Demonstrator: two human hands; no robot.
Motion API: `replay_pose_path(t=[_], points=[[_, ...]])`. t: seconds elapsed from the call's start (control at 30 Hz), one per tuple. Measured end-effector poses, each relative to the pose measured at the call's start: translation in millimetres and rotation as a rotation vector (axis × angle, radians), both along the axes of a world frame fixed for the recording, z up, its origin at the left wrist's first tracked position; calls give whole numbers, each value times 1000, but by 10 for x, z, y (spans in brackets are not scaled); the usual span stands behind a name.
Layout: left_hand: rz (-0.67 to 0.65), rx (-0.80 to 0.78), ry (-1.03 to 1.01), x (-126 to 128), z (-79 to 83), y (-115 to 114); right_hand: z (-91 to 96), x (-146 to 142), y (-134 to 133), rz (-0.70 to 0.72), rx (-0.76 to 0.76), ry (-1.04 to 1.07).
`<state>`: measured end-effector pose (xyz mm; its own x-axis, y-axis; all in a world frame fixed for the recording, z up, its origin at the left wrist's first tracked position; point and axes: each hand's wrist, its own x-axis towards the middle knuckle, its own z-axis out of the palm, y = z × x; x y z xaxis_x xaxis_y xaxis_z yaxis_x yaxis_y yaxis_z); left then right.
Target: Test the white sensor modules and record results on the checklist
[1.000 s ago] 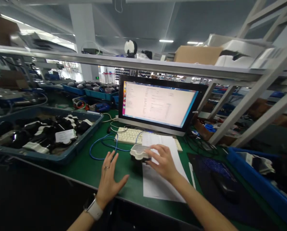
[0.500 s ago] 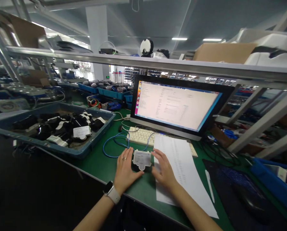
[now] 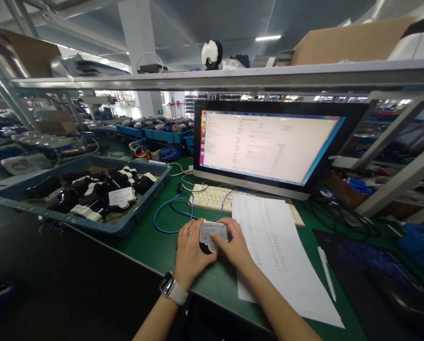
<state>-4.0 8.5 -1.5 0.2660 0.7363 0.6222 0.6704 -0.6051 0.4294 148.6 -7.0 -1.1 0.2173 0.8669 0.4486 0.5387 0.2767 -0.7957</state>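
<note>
A small device with a pale labelled face and black body [image 3: 209,230] is at the front of the green bench, its face toward me. My left hand [image 3: 190,248] wraps its left side, thumb by the lower edge. My right hand [image 3: 236,244] grips the right side, its thumb lying across the face. The fingertips behind the device are hidden. Similar black and white devices [image 3: 121,196] lie heaped in a blue-grey tray [image 3: 126,227] on my left. A looped blue cable [image 3: 158,214] lies just behind my left hand.
Behind the hands are a white keyboard [image 3: 212,199] and a lit monitor [image 3: 261,147]. Printed sheets [image 3: 279,255], a white pen [image 3: 326,272] and a black mouse [image 3: 392,296] lie to the right. A metal shelf [image 3: 233,80] runs overhead.
My right hand has closed in from beside the device onto its right side, thumb now on its face. My left hand has tightened around the left side. The view has shifted slightly.
</note>
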Motion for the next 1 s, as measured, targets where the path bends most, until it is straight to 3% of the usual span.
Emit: replay_pose_path(t=[1.0], points=[[-14, -13, 3, -19, -2, 1, 58, -44, -18, -2, -32, 55]])
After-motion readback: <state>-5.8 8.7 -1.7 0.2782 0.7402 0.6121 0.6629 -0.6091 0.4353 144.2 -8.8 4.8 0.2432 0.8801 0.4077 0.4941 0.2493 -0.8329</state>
